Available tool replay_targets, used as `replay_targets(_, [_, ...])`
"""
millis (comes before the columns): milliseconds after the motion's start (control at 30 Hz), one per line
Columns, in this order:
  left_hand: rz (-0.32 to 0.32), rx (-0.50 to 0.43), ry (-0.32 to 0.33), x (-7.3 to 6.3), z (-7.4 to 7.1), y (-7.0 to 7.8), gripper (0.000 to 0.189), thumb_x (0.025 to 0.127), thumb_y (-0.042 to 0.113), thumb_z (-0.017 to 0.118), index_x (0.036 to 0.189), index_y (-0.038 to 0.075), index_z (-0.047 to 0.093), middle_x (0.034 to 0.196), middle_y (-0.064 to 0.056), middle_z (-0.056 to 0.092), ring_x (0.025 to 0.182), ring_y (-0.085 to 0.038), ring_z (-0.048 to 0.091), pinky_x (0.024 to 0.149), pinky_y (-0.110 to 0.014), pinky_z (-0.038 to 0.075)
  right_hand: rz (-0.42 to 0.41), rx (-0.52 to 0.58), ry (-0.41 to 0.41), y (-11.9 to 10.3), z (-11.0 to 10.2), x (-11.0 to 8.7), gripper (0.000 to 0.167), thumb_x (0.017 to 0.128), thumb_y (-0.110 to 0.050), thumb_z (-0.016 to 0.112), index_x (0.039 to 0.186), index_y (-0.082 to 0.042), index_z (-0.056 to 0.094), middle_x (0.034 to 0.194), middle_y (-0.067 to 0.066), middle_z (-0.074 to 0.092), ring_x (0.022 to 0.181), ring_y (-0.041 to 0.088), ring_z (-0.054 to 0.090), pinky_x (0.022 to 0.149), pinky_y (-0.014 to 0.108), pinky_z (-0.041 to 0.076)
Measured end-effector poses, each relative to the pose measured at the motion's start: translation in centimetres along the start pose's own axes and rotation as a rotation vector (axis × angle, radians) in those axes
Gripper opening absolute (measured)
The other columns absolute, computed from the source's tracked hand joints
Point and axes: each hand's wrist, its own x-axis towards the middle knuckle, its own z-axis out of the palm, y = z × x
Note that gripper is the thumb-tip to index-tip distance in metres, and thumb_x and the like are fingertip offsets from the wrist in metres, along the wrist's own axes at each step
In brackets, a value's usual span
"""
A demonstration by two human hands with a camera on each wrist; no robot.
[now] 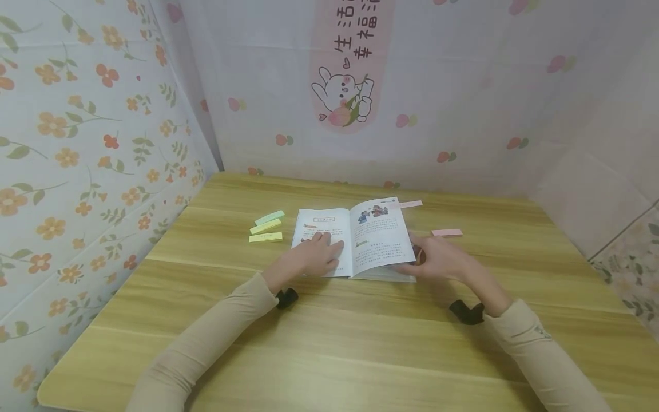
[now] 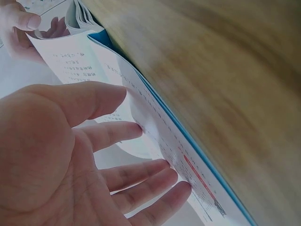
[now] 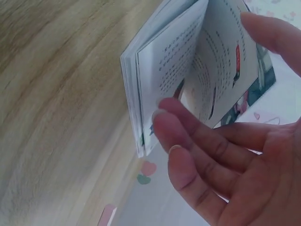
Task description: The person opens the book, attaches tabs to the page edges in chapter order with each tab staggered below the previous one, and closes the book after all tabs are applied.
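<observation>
A book (image 1: 324,217) lies spread on the wooden table, with printed text and small coloured pictures on both pages. My left hand (image 1: 315,254) rests on the left page, its fingers extended, as the left wrist view also shows. At the right edge, my right hand (image 1: 444,257) holds a raised page (image 1: 383,234) between thumb and fingers. The lifted page curves up from the lower pages in the right wrist view. A pink tab (image 1: 410,204) sticks out from the page's upper right corner. Just beyond the right hand lies another pink strip (image 1: 447,233).
Left of the book lie a green strip (image 1: 270,217), a yellow strip (image 1: 265,227) and a second yellow strip (image 1: 265,237). The table (image 1: 309,355) ends at a patterned cloth backdrop (image 1: 463,114). Floral cloth (image 1: 77,189) hangs on the left.
</observation>
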Motion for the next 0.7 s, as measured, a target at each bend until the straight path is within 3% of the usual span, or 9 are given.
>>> replay_targets(333, [0.006,0.019,0.0,0.12,0.09,-0.12,0.052,0.109,0.029,0.037,0.157,0.008,0.033,0.15,-0.027,0.037,0.138,-0.04,0.036,0.109,-0.054,0.039,0.048,0.082,-0.022,-0.38,-0.48,-0.07,0.061,0.091,-0.049,0.072,0.134,-0.009,0.058,0.089,0.0,0.066,0.077,0.02,0.062,0.064,0.032,0.051])
replay_targets(533, [0.002,0.015,-0.001,0.23,0.19,-0.14,0.053,0.109,0.03,0.037,0.157,0.008,0.032,0.151,-0.026,0.036,0.14,-0.04,0.034,0.11,-0.054,0.038,0.052,0.086,0.056,-0.29,-0.41,0.19,0.037,0.102,-0.041,0.059,0.119,-0.009,0.066,0.085,0.004,0.067,0.068,0.017,0.055,0.059,0.03,0.044])
replay_targets(700, [0.001,0.028,0.006,0.22,0.26,-0.12,0.053,0.109,0.03,0.037,0.157,0.009,0.033,0.152,-0.026,0.036,0.14,-0.04,0.034,0.11,-0.054,0.038,0.039,0.103,0.113,-0.36,-0.37,0.37,0.041,0.1,-0.034,0.064,0.129,-0.005,0.063,0.084,0.004,0.069,0.067,0.017,0.058,0.059,0.03,0.048])
